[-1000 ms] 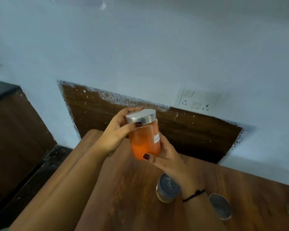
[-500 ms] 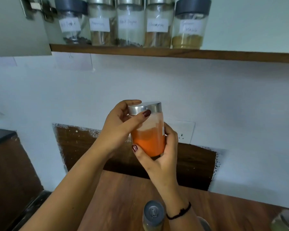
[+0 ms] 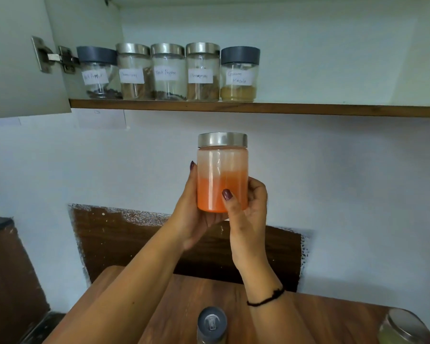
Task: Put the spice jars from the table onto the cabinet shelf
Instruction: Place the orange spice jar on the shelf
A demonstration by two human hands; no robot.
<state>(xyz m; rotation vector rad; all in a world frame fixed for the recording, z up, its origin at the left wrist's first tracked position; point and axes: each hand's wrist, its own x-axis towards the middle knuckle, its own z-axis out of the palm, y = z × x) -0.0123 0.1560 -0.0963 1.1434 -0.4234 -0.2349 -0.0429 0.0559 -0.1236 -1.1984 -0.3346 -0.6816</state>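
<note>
Pale wall [image 3: 345, 182] fills most of the head view, with a dark wood panel [image 3: 124, 242] low on it behind the wooden table [image 3: 179, 309]. High up runs the cabinet shelf [image 3: 308, 111], its open door [image 3: 18, 70] at the far left on a metal hinge [image 3: 51, 57]. A row of five labelled jars [image 3: 168, 75] stands upright, side by side, at the shelf's left end; the two outer ones have grey lids and the three between them have steel lids. Below the shelf and well above the table, the orange spice jar [image 3: 222, 175] is held upright in the air, steel lid on, about half full of orange powder. The left hand [image 3: 193, 219] cups its base and left side, one finger lying up the glass. The right hand [image 3: 248, 214] grasps it from the right, thumb across the front; a black thread band [image 3: 266, 297] circles that wrist. On the table, a grey-lidded jar [image 3: 212, 324] stands at the near edge between the forearms, and a steel-lidded jar [image 3: 405, 328] sits at the near right corner.
</note>
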